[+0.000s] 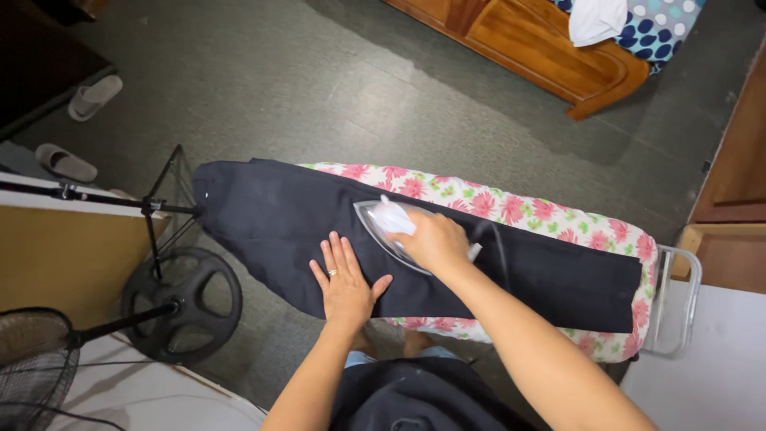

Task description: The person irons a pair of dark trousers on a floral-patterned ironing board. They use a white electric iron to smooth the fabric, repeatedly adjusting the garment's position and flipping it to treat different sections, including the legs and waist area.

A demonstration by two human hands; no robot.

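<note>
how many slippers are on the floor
2: one slipper at the upper left by the dark furniture edge, the other slipper below it near the left edge. More may be hidden.

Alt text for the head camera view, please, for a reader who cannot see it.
A person's right hand grips a white iron on a dark garment spread over a floral-covered ironing board, while the left hand lies flat on the cloth beside it. A fan base stands on the grey floor to the left, with a wooden bed frame beyond.
</note>
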